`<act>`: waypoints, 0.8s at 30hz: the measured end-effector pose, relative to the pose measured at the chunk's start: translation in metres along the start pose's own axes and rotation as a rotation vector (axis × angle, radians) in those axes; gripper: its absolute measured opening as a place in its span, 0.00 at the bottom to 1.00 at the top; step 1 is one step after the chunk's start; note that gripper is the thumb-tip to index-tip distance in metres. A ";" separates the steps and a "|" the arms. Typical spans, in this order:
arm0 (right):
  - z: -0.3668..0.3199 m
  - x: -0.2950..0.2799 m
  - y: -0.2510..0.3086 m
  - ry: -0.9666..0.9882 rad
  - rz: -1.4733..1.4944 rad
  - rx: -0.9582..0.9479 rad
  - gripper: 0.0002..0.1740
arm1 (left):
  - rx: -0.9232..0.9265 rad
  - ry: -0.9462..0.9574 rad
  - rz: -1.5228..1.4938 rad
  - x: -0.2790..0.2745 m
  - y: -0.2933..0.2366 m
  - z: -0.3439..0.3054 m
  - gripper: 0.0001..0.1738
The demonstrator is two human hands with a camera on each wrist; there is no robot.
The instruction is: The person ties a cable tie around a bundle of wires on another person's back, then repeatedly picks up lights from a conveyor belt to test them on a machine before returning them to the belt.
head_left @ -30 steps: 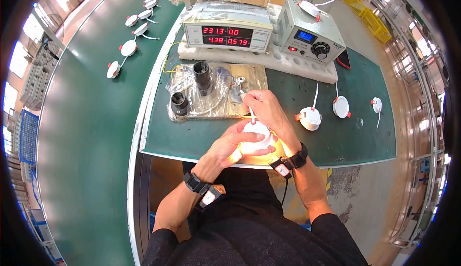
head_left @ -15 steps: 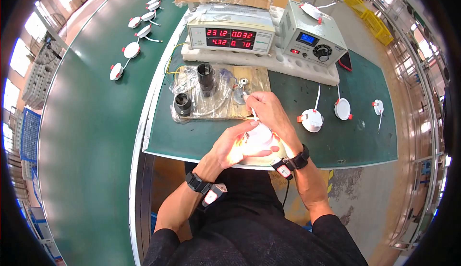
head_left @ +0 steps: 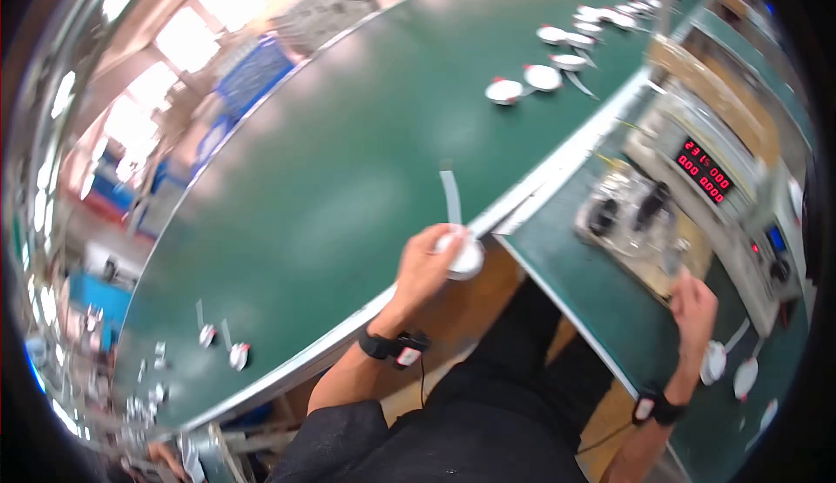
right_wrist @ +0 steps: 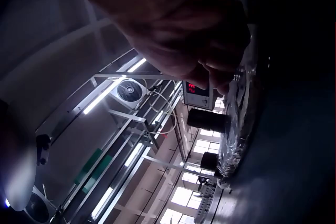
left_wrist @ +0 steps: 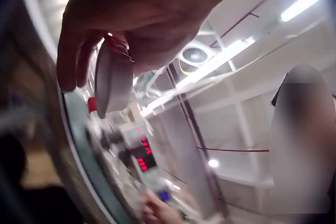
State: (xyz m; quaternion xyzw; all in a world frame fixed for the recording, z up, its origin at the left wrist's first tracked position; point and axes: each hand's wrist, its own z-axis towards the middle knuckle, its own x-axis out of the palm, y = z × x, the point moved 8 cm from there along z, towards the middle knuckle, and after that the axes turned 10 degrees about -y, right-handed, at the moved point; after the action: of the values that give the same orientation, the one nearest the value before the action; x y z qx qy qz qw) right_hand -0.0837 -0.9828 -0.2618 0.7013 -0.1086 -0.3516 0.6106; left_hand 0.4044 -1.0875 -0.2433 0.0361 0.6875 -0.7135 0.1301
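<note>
My left hand (head_left: 421,267) holds a round white downlight (head_left: 467,259) above the near edge of the green conveyor. The lamp is unlit, and its white lead sticks up over the belt. Seen from the left wrist, the downlight (left_wrist: 116,79) stands edge-on under the fingers, a red clip at its rim. At the right end of the wooden test board (head_left: 643,271), my right hand (head_left: 695,310) has its fingertips by a metal terminal (head_left: 672,259). Those fingers are bent, and I cannot tell whether they pinch anything.
Black lamp sockets (head_left: 603,216) stand on the plastic-wrapped board. Behind it are a power meter (head_left: 704,169) with red digits and a dial box (head_left: 773,252). Several downlights (head_left: 542,78) lie along the conveyor (head_left: 348,187); others (head_left: 713,363) lie on the green table (head_left: 570,283).
The lit downlight has gone dark and moved left with my left hand, from the table to the conveyor edge. My right hand no longer holds its lead. The head view has turned left.
</note>
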 end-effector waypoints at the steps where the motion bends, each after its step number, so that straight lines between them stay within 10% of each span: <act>1: -0.004 0.004 0.008 0.024 0.039 0.010 0.23 | 0.097 -0.229 0.388 -0.073 0.006 0.001 0.17; 2: -0.004 -0.002 0.011 0.031 0.066 0.028 0.23 | 0.309 -0.348 0.624 -0.121 -0.002 -0.013 0.16; 6: -0.009 -0.002 0.029 0.026 0.121 -0.029 0.22 | 0.161 -0.683 1.713 -0.289 0.056 -0.085 0.27; 9: -0.008 -0.007 0.025 0.015 0.084 -0.031 0.21 | 0.188 -0.761 1.392 -0.283 -0.003 -0.069 0.27; 13: -0.015 -0.004 0.034 0.023 0.105 -0.002 0.20 | 0.084 -0.213 0.868 -0.155 -0.046 0.045 0.28; 17: -0.016 -0.006 0.031 -0.004 0.132 0.055 0.19 | 0.601 0.062 0.882 0.000 -0.054 0.164 0.34; 24: -0.013 -0.007 0.025 -0.030 0.086 0.168 0.17 | 0.887 -0.006 0.884 0.159 -0.035 0.294 0.32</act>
State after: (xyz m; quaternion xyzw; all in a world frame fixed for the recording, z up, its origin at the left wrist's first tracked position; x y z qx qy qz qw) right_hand -0.0743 -0.9743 -0.2361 0.7395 -0.1768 -0.3251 0.5623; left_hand 0.2805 -1.3993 -0.2310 0.3657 0.2456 -0.8098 0.3874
